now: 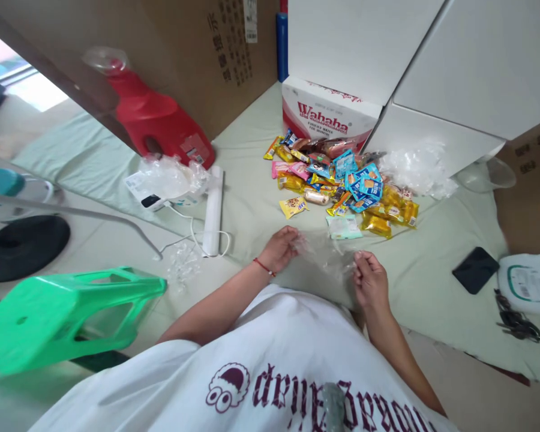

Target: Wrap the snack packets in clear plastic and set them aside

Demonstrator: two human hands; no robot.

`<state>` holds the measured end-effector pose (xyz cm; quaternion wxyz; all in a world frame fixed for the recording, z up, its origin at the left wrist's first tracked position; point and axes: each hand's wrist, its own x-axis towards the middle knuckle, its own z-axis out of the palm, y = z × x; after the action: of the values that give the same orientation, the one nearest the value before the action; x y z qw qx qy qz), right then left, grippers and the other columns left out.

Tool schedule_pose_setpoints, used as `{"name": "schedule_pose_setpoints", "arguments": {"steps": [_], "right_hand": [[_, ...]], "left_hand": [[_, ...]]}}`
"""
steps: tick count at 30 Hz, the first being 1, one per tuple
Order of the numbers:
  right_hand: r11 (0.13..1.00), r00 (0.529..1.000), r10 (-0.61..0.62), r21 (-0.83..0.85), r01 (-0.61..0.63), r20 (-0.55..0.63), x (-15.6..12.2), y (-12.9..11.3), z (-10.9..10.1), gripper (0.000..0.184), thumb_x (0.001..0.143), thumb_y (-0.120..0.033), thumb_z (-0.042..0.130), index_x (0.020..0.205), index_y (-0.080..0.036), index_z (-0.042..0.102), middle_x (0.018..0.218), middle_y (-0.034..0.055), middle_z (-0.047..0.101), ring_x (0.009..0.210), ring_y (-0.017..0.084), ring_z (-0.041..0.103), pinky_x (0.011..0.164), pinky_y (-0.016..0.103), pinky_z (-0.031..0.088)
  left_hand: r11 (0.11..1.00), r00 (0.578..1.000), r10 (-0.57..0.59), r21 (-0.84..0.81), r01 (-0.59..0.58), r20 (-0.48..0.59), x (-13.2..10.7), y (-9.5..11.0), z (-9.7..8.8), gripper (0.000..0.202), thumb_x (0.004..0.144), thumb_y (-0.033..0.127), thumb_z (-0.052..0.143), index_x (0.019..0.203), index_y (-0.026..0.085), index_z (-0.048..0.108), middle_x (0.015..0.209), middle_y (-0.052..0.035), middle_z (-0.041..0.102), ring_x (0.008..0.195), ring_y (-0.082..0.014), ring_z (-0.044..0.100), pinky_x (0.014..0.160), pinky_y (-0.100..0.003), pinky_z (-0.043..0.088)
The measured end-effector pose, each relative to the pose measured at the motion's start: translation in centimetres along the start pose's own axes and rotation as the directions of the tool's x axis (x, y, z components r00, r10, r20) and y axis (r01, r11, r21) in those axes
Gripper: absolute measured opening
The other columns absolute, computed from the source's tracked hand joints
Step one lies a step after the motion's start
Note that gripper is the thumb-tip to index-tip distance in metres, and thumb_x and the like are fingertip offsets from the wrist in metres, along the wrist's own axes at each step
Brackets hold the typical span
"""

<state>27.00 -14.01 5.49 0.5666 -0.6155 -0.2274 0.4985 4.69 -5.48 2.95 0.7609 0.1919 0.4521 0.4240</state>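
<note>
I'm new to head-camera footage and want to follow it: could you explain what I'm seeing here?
There is no machine here, just a person's two bare hands. The single picture comes from a camera worn on that person's head, looking forward and down, so their own shirt fills the bottom.

The left hand, with a red bracelet at its wrist, and the right hand hold what looks like a clear plastic bag between them.

Beyond them, on a pale green cloth, lies a pile of wrapped snacks in front of a Wahaha carton. A red jug stands to the left; a black phone lies to the right.
</note>
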Motion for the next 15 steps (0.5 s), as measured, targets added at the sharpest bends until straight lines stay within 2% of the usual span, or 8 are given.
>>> {"name": "schedule_pose_setpoints", "arguments": {"steps": [4,6,7,9,10,12,13,15], "right_hand": [[0.992,0.994,0.109,-0.059,-0.11,-0.028,0.3,1.0,-3.4,0.047,0.059,-0.053,0.09,0.081,-0.022,0.062,0.064,-0.0072,0.045,0.05,0.007,0.029,0.042,0.02,0.017],[0.965,0.99,0.133,-0.221,-0.138,-0.036,0.6,1.1,-5.3,0.047,0.06,-0.057,0.086,0.08,-0.021,0.064,0.063,-0.0053,0.048,0.05,0.008,0.031,0.042,0.022,0.018],[0.935,0.994,0.099,-0.339,-0.106,-0.039,0.7,0.8,-6.2,0.046,0.063,-0.059,0.084,0.08,-0.02,0.066,0.065,-0.0033,0.052,0.052,0.01,0.035,0.043,0.023,0.023],[0.806,0.996,-0.09,-0.589,0.06,-0.022,1.0,-0.5,-7.6,0.043,0.07,-0.06,0.078,0.085,-0.02,0.071,0.076,0.0023,0.062,0.058,0.013,0.045,0.051,0.027,0.037],[0.711,0.976,-0.218,-0.682,0.17,0.016,1.1,-1.3,-7.8,0.041,0.076,-0.059,0.075,0.089,-0.021,0.072,0.084,0.0046,0.065,0.064,0.015,0.05,0.059,0.031,0.044],[0.515,0.896,-0.414,-0.771,0.375,0.16,1.2,-3.0,-7.1,0.038,0.085,-0.056,0.07,0.101,-0.023,0.074,0.095,0.007,0.067,0.076,0.019,0.057,0.075,0.036,0.05],[0.436,0.856,-0.45,-0.774,0.459,0.255,1.2,-3.6,-6.3,0.039,0.088,-0.057,0.068,0.108,-0.024,0.073,0.099,0.0081,0.068,0.082,0.022,0.058,0.08,0.038,0.05],[0.32,0.787,-0.436,-0.743,0.588,0.436,1.3,-3.8,-3.6,0.05,0.088,-0.06,0.068,0.122,-0.024,0.07,0.108,0.0115,0.069,0.097,0.027,0.059,0.09,0.043,0.05]], "left_hand": [[0.988,0.988,-0.006,0.152,0.03,-0.153,-0.1,1.3,-3.8,0.025,0.075,0.031,0.08,0.083,0.019,0.059,0.078,-0.0011,0.068,0.066,-0.0126,0.066,0.059,-0.026,0.059],[0.973,0.981,0.004,0.227,0.041,-0.196,-0.1,1.3,-4.8,0.025,0.073,0.03,0.081,0.08,0.019,0.06,0.074,-0.0006,0.067,0.061,-0.0118,0.064,0.053,-0.022,0.055],[0.967,0.978,0.012,0.252,0.041,-0.207,-0.1,1.1,-5.0,0.024,0.072,0.03,0.081,0.078,0.018,0.06,0.072,-0.0005,0.066,0.059,-0.0117,0.063,0.05,-0.02,0.052],[0.957,0.975,0.035,0.29,0.03,-0.217,-0.1,0.7,-5.1,0.023,0.071,0.028,0.082,0.075,0.018,0.061,0.069,-0.0001,0.065,0.057,-0.0118,0.061,0.046,-0.018,0.046],[0.952,0.974,0.048,0.304,0.022,-0.222,-0.1,0.5,-5.1,0.022,0.071,0.027,0.081,0.075,0.019,0.061,0.068,0.0005,0.064,0.056,-0.0117,0.06,0.045,-0.018,0.044],[0.944,0.974,0.075,0.329,0.0,-0.216,-0.2,0.0,-4.9,0.02,0.073,0.027,0.08,0.076,0.02,0.062,0.066,0.0016,0.062,0.055,-0.0121,0.06,0.044,-0.019,0.042],[0.939,0.974,0.096,0.345,-0.019,-0.206,-0.3,-0.2,-4.8,0.019,0.075,0.029,0.078,0.077,0.02,0.062,0.066,0.0018,0.061,0.055,-0.0125,0.06,0.045,-0.019,0.041],[0.923,0.973,0.15,0.379,-0.073,-0.177,-0.5,-0.4,-4.8,0.018,0.078,0.031,0.075,0.079,0.021,0.061,0.067,0.0026,0.059,0.055,-0.0128,0.061,0.044,-0.02,0.041]]}}
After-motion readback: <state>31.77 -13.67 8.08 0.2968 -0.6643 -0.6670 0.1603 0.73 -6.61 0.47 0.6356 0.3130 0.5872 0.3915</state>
